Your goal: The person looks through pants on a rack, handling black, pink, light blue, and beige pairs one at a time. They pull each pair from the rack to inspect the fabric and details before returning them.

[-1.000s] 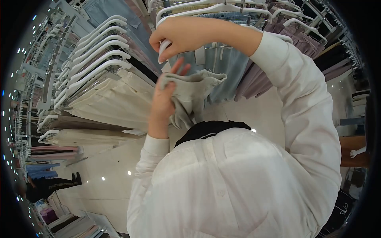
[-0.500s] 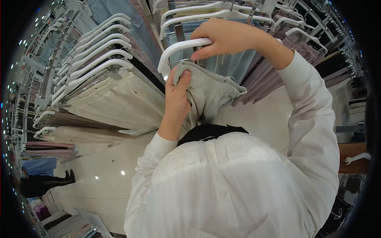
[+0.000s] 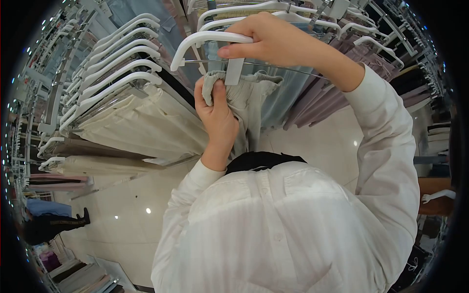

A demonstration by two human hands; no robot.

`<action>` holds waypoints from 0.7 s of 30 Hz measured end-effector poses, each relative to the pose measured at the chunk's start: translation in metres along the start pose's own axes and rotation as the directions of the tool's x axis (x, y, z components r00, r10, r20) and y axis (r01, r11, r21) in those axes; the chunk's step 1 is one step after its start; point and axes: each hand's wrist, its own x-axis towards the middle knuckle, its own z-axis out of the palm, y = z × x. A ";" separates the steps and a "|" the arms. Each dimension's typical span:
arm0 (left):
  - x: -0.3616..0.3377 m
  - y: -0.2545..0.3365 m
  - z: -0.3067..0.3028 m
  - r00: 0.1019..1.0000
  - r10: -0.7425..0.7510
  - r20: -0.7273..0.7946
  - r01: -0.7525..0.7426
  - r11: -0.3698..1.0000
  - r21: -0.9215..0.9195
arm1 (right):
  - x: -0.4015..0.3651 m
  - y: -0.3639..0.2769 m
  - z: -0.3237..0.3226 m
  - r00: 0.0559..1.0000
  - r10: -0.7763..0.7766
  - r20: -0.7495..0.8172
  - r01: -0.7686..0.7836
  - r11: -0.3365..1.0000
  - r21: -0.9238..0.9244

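Note:
My left hand (image 3: 217, 119) is closed on one end of the waistband of pale grey-green trousers (image 3: 249, 95), thumb pressed on the gathered cloth. Above it, my right hand (image 3: 276, 41) grips a white hanger (image 3: 188, 45) by its top, fingers wrapped over the arm. A thin metal bar (image 3: 200, 61) runs across under the hanger. From the middle hangs a pale flat clip or tag (image 3: 234, 72), its lower end overlapping the waistband. The trousers droop below the bar, their legs partly hidden behind my left hand and wrist.
Rows of white hangers with cream trousers (image 3: 141, 119) fill a rack on the left. Light blue garments (image 3: 286, 93) and mauve trousers (image 3: 317, 100) hang ahead and to the right. A person's dark-clothed leg (image 3: 58, 225) shows at far left, above the shiny tiled floor (image 3: 122, 195).
The hanger has risen and shifted left in my right hand, baring its metal bar and the pale clip or tag. My left hand's end of the waistband has moved slightly left.

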 end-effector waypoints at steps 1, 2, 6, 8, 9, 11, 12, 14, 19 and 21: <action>0.001 -0.002 0.003 1.000 0.000 -0.001 0.000 1.000 -0.001 | 0.000 -0.001 0.000 1.000 0.002 -0.013 -0.002 1.000 -0.004; 0.002 -0.002 0.006 1.000 0.000 -0.003 0.000 1.000 -0.002 | 0.000 -0.001 0.000 1.000 0.004 -0.025 -0.004 1.000 -0.008; 0.008 0.012 0.026 0.982 -0.177 -0.067 0.178 0.984 -0.002 | 0.000 0.009 0.005 0.997 -0.036 -0.074 0.038 0.999 0.017; 0.009 0.013 0.035 0.973 -0.208 -0.099 0.208 0.978 -0.009 | 0.001 0.007 0.003 0.993 -0.080 -0.082 0.075 0.995 -0.060; 0.012 0.009 0.035 0.977 -0.191 -0.091 0.184 0.980 -0.082 | 0.002 0.007 0.003 0.994 -0.062 -0.093 0.056 0.996 -0.065; 0.014 0.003 0.028 0.984 -0.158 -0.077 0.158 0.987 -0.008 | 0.004 0.011 0.007 0.986 -0.092 -0.140 0.077 0.991 -0.108; 0.015 0.002 0.025 0.991 -0.106 -0.077 0.112 0.991 0.069 | 0.002 0.011 0.009 0.986 -0.077 -0.151 0.060 0.992 -0.110; 0.019 0.001 0.024 0.990 -0.124 -0.061 0.130 0.987 0.099 | -0.002 0.011 0.015 0.978 -0.040 -0.206 -0.016 0.965 -0.262; 0.026 0.006 0.024 0.984 -0.173 -0.036 0.174 0.984 0.036 | -0.077 -0.001 0.054 0.463 -0.466 -0.754 0.292 0.883 -0.366; 0.031 0.005 0.020 0.975 -0.219 -0.044 0.219 0.976 0.002 | -0.115 0.021 0.083 0.739 -0.091 -0.668 0.061 0.996 -0.069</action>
